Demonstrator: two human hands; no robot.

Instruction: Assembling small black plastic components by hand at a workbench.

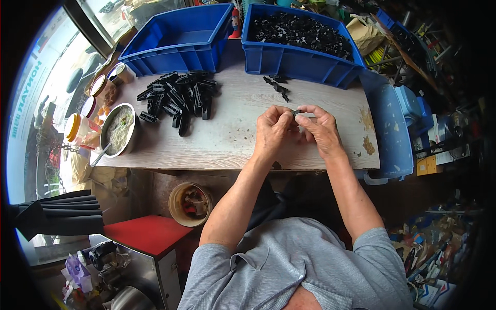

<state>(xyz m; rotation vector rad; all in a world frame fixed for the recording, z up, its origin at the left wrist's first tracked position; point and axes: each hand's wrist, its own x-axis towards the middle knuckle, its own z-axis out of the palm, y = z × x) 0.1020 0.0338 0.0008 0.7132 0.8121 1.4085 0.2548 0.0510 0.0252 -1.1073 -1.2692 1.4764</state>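
Pinching one small black plastic part [296,112] between both hands, left hand [272,130] and right hand [321,129], above the pale wooden table [232,139]; two blue plastic bins [178,39] behind, black-part pile [178,98] left.

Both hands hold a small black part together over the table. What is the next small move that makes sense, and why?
Probably the left hand and right hand should finish pressing the small black part pinched between their fingertips, then lay it on the pile of black pieces at the left of the table. That pile looks sorted, while the blue bin behind holds loose ones.
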